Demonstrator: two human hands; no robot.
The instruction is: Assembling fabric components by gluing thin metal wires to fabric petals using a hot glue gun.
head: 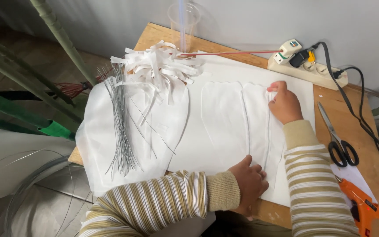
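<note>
Two white petal-shaped fabric pieces [224, 118] lie side by side on a white sheet [224, 70] on a wooden table [356, 131]. My left hand [250, 182] presses flat on the near end of the right-hand piece [259, 127]. My right hand [284, 103] pinches a thin white strip or wire [268, 131] at the far end of that piece; the strip runs along its length towards my left hand. Both sleeves are striped.
A bundle of thin wires [120, 127] and a heap of white strips [159, 68] rest on stacked white fabric [97, 136] at the left. Black-handled scissors [336, 138], an orange glue gun [360, 206] and a power strip [308, 66] lie at the right. A clear plastic cup [184, 22] stands at the back.
</note>
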